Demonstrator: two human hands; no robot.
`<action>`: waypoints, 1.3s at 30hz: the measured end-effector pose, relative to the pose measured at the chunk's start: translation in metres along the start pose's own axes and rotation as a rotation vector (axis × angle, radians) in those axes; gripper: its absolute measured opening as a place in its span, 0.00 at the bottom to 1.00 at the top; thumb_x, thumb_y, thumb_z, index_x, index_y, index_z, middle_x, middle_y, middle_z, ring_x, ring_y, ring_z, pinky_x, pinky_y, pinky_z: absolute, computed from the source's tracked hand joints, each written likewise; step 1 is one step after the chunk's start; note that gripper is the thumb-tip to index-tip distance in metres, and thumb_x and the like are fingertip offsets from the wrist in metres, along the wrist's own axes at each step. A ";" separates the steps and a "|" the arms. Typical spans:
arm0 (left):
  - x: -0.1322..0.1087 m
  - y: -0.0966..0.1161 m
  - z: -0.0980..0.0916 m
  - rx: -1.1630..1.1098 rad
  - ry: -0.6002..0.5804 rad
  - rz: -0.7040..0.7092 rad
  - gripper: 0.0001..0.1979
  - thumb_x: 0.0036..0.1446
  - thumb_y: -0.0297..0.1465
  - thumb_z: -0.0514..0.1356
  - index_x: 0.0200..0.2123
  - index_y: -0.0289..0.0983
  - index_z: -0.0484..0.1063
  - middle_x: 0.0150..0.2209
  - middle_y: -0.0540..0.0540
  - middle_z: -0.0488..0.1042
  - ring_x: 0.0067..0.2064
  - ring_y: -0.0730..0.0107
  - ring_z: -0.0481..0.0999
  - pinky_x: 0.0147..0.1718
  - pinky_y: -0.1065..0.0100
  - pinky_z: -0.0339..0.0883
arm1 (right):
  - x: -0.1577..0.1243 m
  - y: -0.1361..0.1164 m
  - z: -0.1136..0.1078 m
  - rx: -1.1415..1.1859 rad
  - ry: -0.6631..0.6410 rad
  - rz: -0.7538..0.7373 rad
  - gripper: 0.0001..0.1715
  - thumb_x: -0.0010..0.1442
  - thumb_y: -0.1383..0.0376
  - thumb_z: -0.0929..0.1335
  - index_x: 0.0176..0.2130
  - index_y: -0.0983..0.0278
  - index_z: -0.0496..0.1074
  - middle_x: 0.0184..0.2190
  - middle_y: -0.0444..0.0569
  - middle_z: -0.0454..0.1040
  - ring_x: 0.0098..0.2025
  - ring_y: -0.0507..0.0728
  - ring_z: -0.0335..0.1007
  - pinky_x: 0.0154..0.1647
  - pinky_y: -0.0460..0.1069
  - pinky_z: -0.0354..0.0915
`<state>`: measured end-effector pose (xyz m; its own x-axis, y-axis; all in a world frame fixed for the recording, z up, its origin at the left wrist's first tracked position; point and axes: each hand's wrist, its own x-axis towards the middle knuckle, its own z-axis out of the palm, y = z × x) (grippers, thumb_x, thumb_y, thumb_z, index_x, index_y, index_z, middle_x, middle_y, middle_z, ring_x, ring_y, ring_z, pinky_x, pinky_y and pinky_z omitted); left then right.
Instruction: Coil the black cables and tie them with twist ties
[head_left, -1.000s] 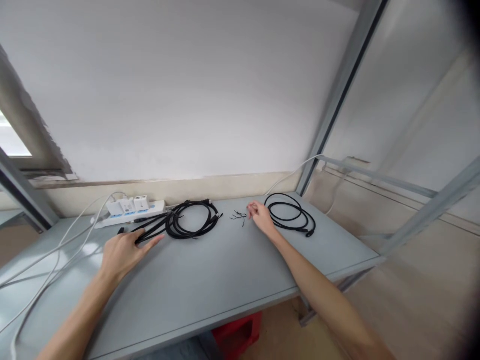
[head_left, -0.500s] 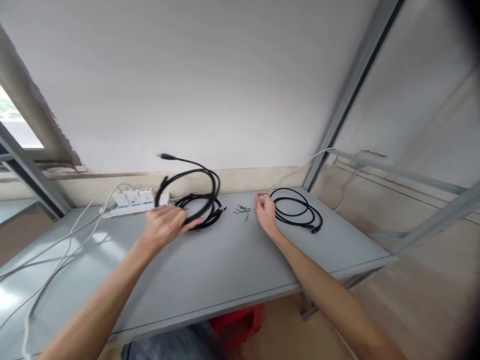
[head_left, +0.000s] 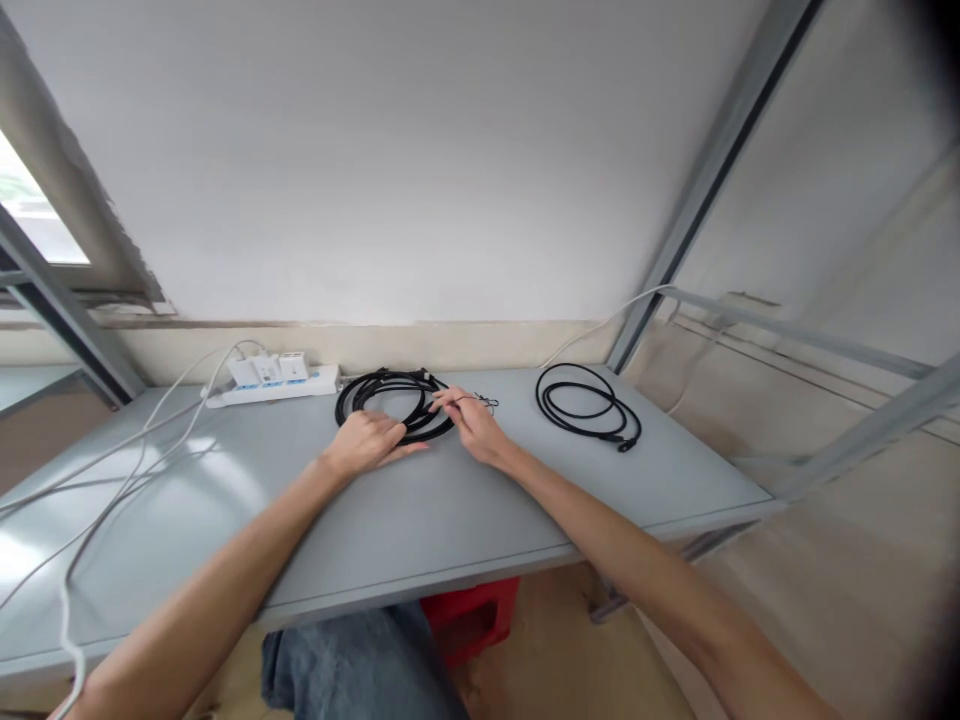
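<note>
A coil of black cable point(head_left: 352, 385) lies on the grey table, and its loops overlap so that I cannot tell how many cables it has. My left hand point(head_left: 369, 441) is curled over the coil's near left side, fingers closed on the cable and thumb stretched to the right. At the coil's right edge, my right hand point(head_left: 469, 418) has its fingertips pinched, with a thin black line like a twist tie across them. Just beyond those fingers lie thin black twist ties point(head_left: 486, 401), partly hidden by the hand.
Another coiled black cable point(head_left: 585, 432) lies to the right. A white power strip point(head_left: 319, 382) with plugged-in adapters stands at the back left, and white cords point(head_left: 139, 450) trail over the table's left side. Metal posts point(head_left: 705, 190) frame the table. Beneath it is a red stool point(head_left: 472, 615).
My left hand has lowered the raised cable coil onto the one on the table. My right hand has moved left, from beside the right-hand cable to the coil's right edge.
</note>
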<state>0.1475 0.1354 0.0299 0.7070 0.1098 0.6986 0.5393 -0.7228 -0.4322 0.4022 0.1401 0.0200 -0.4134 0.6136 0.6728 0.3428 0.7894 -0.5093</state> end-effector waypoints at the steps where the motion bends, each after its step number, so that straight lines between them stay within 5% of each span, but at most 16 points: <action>1: -0.001 -0.004 -0.003 0.001 0.000 -0.022 0.29 0.71 0.48 0.56 0.20 0.39 0.62 0.17 0.52 0.65 0.20 0.73 0.62 0.25 0.66 0.52 | 0.007 0.001 0.005 -0.023 -0.010 0.003 0.15 0.77 0.58 0.56 0.44 0.58 0.66 0.41 0.51 0.77 0.47 0.60 0.74 0.53 0.56 0.67; 4: -0.009 -0.020 -0.012 0.000 -0.041 -0.151 0.29 0.72 0.48 0.54 0.20 0.39 0.61 0.18 0.51 0.64 0.21 0.71 0.63 0.26 0.66 0.53 | 0.032 0.004 0.021 -0.073 0.083 0.047 0.15 0.77 0.55 0.53 0.45 0.58 0.63 0.29 0.45 0.69 0.31 0.58 0.68 0.40 0.53 0.66; 9: -0.020 -0.040 -0.026 -0.022 -0.311 -0.344 0.31 0.70 0.55 0.50 0.22 0.40 0.65 0.21 0.47 0.69 0.24 0.67 0.69 0.27 0.65 0.55 | 0.062 -0.002 0.048 -0.152 0.208 0.047 0.21 0.78 0.52 0.49 0.47 0.58 0.61 0.32 0.46 0.69 0.33 0.57 0.67 0.41 0.52 0.64; 12: -0.009 -0.029 -0.025 0.007 -0.504 -0.450 0.30 0.69 0.56 0.50 0.28 0.38 0.73 0.28 0.41 0.78 0.31 0.59 0.77 0.31 0.64 0.59 | 0.061 -0.006 0.059 -0.233 0.159 0.045 0.21 0.78 0.55 0.49 0.49 0.59 0.63 0.37 0.50 0.71 0.38 0.59 0.70 0.45 0.53 0.65; 16: 0.012 0.001 -0.013 -0.003 -0.614 -0.616 0.21 0.72 0.43 0.49 0.52 0.37 0.76 0.39 0.37 0.83 0.40 0.49 0.82 0.38 0.61 0.64 | 0.053 -0.004 0.071 -0.304 0.058 0.027 0.20 0.78 0.60 0.50 0.49 0.61 0.65 0.41 0.53 0.73 0.43 0.60 0.70 0.49 0.54 0.66; 19: 0.018 0.012 -0.008 -0.062 -0.644 -0.699 0.22 0.72 0.40 0.49 0.59 0.36 0.72 0.40 0.36 0.83 0.42 0.47 0.82 0.40 0.60 0.64 | 0.051 -0.003 0.073 -0.302 0.037 0.026 0.17 0.78 0.62 0.52 0.47 0.60 0.65 0.42 0.53 0.72 0.46 0.59 0.70 0.52 0.53 0.65; 25: 0.012 0.012 -0.014 -0.065 -0.612 -0.754 0.35 0.72 0.55 0.43 0.45 0.35 0.79 0.37 0.33 0.82 0.44 0.44 0.82 0.41 0.58 0.65 | 0.048 -0.006 0.053 -0.372 0.143 0.042 0.14 0.76 0.66 0.57 0.42 0.60 0.69 0.41 0.53 0.72 0.49 0.62 0.66 0.55 0.56 0.63; 29: 0.008 0.014 -0.015 -0.018 -0.640 -0.705 0.41 0.73 0.54 0.35 0.44 0.33 0.80 0.38 0.31 0.82 0.44 0.45 0.82 0.41 0.58 0.66 | 0.041 -0.011 0.048 -0.398 0.163 0.039 0.16 0.76 0.66 0.57 0.42 0.62 0.71 0.41 0.54 0.74 0.47 0.62 0.67 0.54 0.56 0.62; 39: 0.000 0.012 -0.014 -0.039 -0.673 -0.578 0.37 0.74 0.51 0.38 0.45 0.34 0.81 0.38 0.31 0.83 0.44 0.46 0.83 0.41 0.59 0.67 | 0.035 -0.007 0.056 -0.438 0.125 0.134 0.15 0.74 0.65 0.62 0.43 0.60 0.77 0.42 0.51 0.79 0.44 0.59 0.73 0.46 0.50 0.63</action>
<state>0.1469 0.1172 0.0329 0.4549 0.8337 0.3132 0.8879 -0.4517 -0.0871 0.3382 0.1573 0.0166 -0.2456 0.6812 0.6897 0.7211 0.6039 -0.3397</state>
